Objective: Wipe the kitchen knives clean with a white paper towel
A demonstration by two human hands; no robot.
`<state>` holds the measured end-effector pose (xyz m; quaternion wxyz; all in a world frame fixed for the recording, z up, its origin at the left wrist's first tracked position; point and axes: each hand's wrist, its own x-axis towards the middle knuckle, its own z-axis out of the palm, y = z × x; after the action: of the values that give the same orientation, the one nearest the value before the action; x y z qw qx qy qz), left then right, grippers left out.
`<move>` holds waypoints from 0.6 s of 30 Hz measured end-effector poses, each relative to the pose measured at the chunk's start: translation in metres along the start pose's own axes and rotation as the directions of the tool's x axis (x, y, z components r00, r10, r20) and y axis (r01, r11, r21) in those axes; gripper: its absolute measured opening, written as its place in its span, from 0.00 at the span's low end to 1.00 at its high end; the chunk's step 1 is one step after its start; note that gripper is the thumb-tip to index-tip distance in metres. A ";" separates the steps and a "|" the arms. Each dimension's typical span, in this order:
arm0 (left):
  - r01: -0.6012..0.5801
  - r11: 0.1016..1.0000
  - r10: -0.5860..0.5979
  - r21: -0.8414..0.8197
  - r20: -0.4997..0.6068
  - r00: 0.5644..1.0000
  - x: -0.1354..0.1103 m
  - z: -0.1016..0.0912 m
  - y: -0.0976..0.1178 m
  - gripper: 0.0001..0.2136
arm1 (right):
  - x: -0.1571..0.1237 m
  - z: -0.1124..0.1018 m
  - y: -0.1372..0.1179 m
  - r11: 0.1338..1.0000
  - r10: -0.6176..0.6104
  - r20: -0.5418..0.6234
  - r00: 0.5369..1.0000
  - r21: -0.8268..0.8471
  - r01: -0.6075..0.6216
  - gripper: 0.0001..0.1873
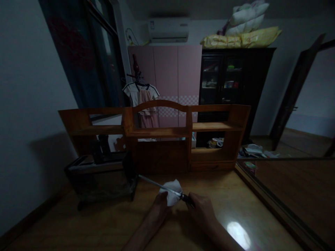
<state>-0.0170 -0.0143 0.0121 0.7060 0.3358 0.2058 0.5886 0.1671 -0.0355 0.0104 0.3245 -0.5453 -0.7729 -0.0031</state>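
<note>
My right hand (201,208) is closed around the black handle (187,200) of a long, thin tool. Its pale, narrow shaft (151,181) points up and to the left over the desktop; the dim light hides what kind of tool it is. In my left hand (160,205) is a crumpled white tissue (173,199), held against the shaft close to the handle. The left fingers are partly hidden behind the tissue. Both hands are above a glossy wooden desk (146,216).
A wooden desk hutch (159,132) with open shelves spans the back of the desk. At the left stands a dark glass tank (104,181) on small feet. A bright light reflection (238,235) lies at the right front. Beyond are pink wardrobes (166,69) and a black cabinet (251,76).
</note>
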 end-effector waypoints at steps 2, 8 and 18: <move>0.005 0.997 -0.002 0.073 -0.045 0.999 -0.001 0.001 0.002 0.20 | 0.000 -0.002 0.000 1.000 -0.008 0.004 1.000 0.005 0.008 0.06; 0.044 0.966 0.003 0.254 -0.183 0.983 0.000 -0.005 0.001 0.14 | 0.003 -0.010 -0.001 0.997 -0.065 0.057 0.996 -0.026 0.067 0.02; 0.065 0.955 0.002 0.290 -0.225 0.974 0.004 -0.011 0.006 0.15 | 0.004 -0.010 0.001 0.993 -0.089 0.053 0.995 -0.073 0.093 0.03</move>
<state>-0.0280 -0.0071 0.0089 0.6297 0.3658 0.3747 0.5738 0.1724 -0.0354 0.0199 0.2838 -0.5212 -0.8041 -0.0336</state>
